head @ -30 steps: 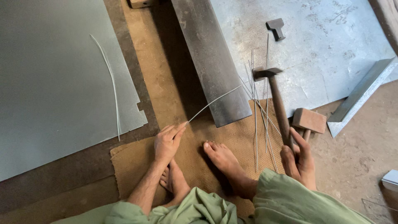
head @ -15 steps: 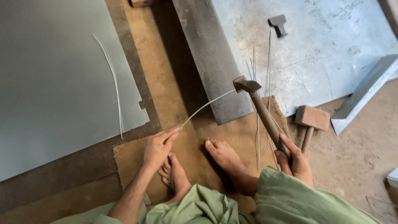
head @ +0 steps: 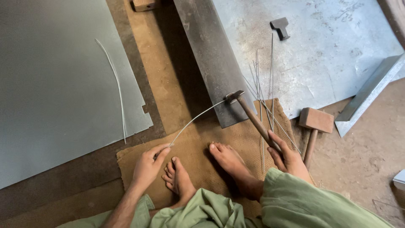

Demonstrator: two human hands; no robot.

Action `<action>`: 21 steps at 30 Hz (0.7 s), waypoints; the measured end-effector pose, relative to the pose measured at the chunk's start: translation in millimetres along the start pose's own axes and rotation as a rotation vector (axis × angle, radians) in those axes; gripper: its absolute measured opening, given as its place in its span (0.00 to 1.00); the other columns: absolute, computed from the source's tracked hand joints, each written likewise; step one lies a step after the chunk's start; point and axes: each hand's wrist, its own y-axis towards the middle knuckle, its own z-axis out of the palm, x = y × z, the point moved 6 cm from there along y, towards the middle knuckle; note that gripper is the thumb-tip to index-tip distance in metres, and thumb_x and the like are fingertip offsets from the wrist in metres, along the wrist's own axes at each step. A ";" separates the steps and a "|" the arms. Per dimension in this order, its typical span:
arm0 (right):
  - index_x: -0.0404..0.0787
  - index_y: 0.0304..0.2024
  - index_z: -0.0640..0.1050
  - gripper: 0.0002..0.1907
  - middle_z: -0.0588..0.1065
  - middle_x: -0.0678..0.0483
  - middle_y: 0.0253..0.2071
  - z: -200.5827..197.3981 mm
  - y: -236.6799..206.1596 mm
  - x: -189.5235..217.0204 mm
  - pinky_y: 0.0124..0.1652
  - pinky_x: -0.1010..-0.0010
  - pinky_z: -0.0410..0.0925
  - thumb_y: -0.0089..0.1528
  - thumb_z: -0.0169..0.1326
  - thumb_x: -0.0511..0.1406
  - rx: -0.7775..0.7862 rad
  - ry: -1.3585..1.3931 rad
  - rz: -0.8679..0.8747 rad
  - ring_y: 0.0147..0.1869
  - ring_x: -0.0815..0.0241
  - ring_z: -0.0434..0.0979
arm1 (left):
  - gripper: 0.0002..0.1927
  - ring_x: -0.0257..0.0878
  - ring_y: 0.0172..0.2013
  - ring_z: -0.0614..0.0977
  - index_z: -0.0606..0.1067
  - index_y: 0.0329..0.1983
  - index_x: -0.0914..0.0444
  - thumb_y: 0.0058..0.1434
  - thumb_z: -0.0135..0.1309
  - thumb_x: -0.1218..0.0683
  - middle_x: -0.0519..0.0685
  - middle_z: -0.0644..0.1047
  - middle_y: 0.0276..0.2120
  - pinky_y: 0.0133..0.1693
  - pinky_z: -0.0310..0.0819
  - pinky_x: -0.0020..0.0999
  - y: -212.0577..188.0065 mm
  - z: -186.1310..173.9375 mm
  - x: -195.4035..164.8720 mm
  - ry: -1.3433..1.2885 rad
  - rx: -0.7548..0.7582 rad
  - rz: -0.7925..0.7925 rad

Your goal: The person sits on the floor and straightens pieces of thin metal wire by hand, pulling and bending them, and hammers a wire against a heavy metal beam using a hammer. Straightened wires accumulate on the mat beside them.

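At lower centre, the left hand (head: 148, 165) pinches the near end of a thin wire (head: 195, 119), whose long axis runs up and right to the heavy metal bar (head: 211, 55). The right hand (head: 289, 157), lower right, grips the hammer (head: 253, 118), its head touching the wire's far end on the bar's near edge.

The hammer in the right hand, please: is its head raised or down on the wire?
Down. The hammer head meets the wire end on the steel bar; the right hand grips its handle.
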 end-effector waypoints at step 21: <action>0.58 0.70 0.68 0.31 0.76 0.51 0.23 14.0 -29.5 -84.8 0.28 0.68 0.67 0.63 0.57 0.40 -0.055 0.087 0.250 0.25 0.66 0.71 | 0.27 0.43 0.29 0.75 0.78 0.60 0.55 0.55 0.60 0.62 0.47 0.70 0.26 0.31 0.73 0.41 -16.1 -25.5 -49.8 0.645 -0.247 0.755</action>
